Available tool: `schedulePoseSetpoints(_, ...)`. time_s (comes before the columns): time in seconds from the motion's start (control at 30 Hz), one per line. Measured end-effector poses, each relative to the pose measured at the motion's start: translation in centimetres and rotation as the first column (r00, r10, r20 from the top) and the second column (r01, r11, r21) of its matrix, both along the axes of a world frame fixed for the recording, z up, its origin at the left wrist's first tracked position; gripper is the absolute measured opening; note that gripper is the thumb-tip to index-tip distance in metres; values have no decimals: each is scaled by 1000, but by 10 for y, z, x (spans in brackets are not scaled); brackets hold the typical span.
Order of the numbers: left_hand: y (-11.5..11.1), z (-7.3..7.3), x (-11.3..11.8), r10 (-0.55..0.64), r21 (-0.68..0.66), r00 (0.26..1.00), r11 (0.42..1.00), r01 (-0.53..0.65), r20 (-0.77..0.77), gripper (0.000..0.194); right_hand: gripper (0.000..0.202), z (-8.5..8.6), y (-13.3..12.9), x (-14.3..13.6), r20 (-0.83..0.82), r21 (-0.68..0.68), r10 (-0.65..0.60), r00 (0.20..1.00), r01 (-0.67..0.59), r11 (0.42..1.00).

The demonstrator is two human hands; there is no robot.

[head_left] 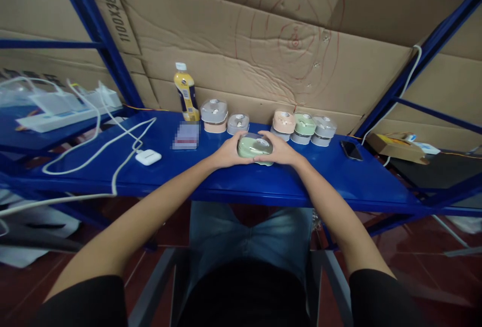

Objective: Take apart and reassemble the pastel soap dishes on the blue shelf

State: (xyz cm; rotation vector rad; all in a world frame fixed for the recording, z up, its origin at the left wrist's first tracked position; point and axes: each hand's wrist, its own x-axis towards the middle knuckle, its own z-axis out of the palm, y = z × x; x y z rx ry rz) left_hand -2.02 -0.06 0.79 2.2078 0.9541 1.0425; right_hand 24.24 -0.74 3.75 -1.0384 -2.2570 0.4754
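Green case (pixel 248 150), rounded, with a glossy see-through upper part, clasped from both sides between left hand (pixel 229 153) and right hand (pixel 279 151), fingers curved round the ends. Placed over the middle of the smooth blue tabletop (pixel 241 184); unclear whether lifted or resting. Behind to the right, three stacks of similar rounded cases, topped by peach case (pixel 284 122), pale green case (pixel 304 125) and grey case (pixel 324 127). Behind to the left, a stacked pair (pixel 214 113), grey over peach, beside a lone grey case (pixel 238 123). At the back, creased matte cardboard (pixel 196 25). Straight front edge near the forearms. Open room sideways, left toward a white earbud case (pixel 148 157), right toward a flat dark phone (pixel 351 150); tighter behind, with stacks close to the fingers.
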Motion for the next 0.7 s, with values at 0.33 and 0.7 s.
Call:
schedulePoseSetpoints(0.33, -2, -1, -1, -84, 122, 975, 986, 111, -207, 57, 83, 17, 9, 33, -139, 29, -198, 970, 204, 979)
schedulePoseSetpoints(0.7, 15, -3, -10, 244, 139, 968, 962, -234, -58, 52, 80, 18, 10, 35, -191, -45, -275, 942, 272, 961)
